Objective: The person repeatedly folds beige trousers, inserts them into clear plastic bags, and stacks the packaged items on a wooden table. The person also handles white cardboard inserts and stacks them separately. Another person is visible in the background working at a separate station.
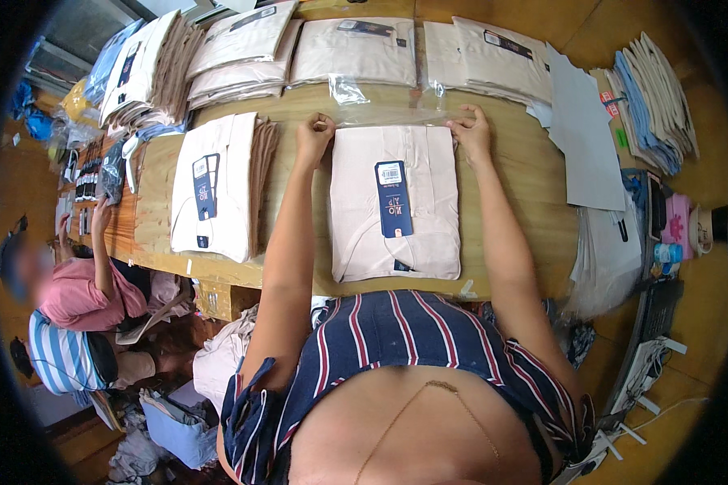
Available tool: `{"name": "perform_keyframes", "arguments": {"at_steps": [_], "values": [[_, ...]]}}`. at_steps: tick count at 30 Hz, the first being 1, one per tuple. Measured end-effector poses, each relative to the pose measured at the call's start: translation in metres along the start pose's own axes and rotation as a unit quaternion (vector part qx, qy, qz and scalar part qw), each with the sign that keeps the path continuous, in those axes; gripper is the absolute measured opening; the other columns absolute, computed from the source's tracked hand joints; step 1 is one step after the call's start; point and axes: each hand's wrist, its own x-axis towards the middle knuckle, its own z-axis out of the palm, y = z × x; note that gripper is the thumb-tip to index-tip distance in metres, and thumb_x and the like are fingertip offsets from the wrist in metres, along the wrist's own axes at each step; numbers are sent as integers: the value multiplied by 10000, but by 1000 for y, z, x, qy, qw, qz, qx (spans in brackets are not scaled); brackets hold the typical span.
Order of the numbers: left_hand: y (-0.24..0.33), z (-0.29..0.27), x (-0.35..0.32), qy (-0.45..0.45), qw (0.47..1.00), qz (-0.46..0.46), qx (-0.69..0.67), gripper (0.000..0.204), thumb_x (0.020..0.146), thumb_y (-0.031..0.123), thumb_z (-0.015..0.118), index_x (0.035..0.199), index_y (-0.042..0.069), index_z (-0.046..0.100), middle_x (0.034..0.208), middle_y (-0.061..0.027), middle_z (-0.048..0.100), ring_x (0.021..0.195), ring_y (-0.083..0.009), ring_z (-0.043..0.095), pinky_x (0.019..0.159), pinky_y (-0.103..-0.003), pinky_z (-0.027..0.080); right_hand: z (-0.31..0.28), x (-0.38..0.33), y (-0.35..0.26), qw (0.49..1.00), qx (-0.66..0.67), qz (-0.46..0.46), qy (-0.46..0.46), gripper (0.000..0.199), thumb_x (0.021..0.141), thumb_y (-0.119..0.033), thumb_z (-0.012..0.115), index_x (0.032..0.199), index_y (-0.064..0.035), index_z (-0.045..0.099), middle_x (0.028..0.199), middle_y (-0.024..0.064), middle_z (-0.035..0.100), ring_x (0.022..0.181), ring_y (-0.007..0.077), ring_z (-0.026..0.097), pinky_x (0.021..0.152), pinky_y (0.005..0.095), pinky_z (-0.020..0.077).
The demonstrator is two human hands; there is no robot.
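In front of me a folded pale-pink garment (360, 202) lies flat on the table, in what looks like a clear plastic bag (388, 115). A dark blue tag (395, 212) with a white sticker rests on the garment's front. My left hand (314, 136) pinches the far left corner of the bag's see-through flap. At the opposite corner my right hand (472, 136) pinches the flap between thumb and finger. Between the two hands the plastic stretches across, beyond the garment's far edge.
Packed pale garments (354, 58) line the table's far side. Left of my left arm stands a stack of folded garments (218, 178). White sheets (582, 129) and plastic bags (605, 259) lie at right. A person in pink (89, 295) works at far left.
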Motion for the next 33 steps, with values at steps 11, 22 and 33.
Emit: {"name": "perform_keyframes", "arguments": {"at_steps": [11, 22, 33], "values": [[9, -15, -51, -107, 993, 40, -15, 97, 678, -72, 496, 690, 25, 491, 663, 21, 470, 651, -57, 435, 603, -179, 363, -26, -26, 13, 994, -46, -3, -97, 114, 685, 74, 535, 730, -23, 497, 678, 40, 557, 594, 77, 487, 532, 200, 392], [23, -25, -116, -149, 978, -134, -56, 124, 718, -74, 420, 734, 28, 490, 650, 28, 452, 576, -50, 416, 510, -188, 340, -45, -99, -21, 959, -26, 99, -264, 157, 567, 45, 465, 596, -96, 403, 575, -49, 407, 511, 40, 363, 449, 175, 268], [31, -66, -283, -233, 951, -202, -21, 136, 682, -100, 407, 698, 22, 465, 664, 20, 473, 596, -59, 448, 553, -191, 375, -79, -250, -8, 895, -164, 128, -395, 148, 584, 56, 481, 571, -61, 392, 569, -26, 390, 579, 55, 387, 515, 200, 327]]}}
